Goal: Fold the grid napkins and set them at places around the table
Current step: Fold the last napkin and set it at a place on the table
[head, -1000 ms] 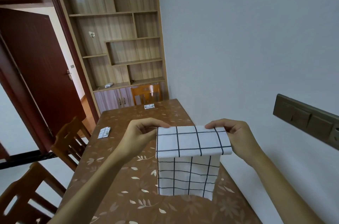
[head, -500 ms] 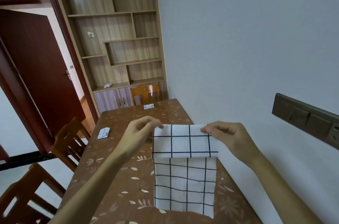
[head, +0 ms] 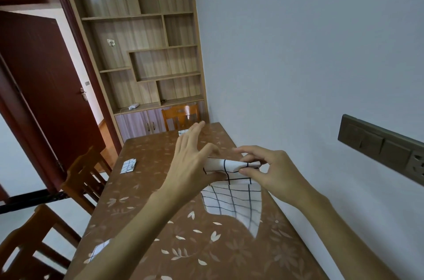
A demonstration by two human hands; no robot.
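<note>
I hold a white grid napkin [head: 231, 201] in the air over the right side of the brown flowered table [head: 160, 199]. Its top edge is bunched into a narrow fold and the rest hangs loose to the tabletop. My right hand [head: 270, 171] pinches the fold's right end. My left hand [head: 192, 165] takes the left end between thumb and forefinger, its other fingers spread upward. Folded grid napkins lie at the left edge [head: 128, 166], at the far end [head: 182, 133] behind my fingertips, and near-left [head: 98, 251], partly under my forearm.
Wooden chairs stand along the left side [head: 85, 176], at the near left [head: 27, 247] and at the far end [head: 181, 114]. A wall with a switch panel [head: 378, 148] runs close along the table's right side. A shelf unit [head: 146, 50] and an open door [head: 41, 86] lie beyond.
The napkin's flat folded top flap has been gathered into a narrow bunch. My hands moved closer together, and my left hand's fingers opened upward. The hanging part now sags crooked.
</note>
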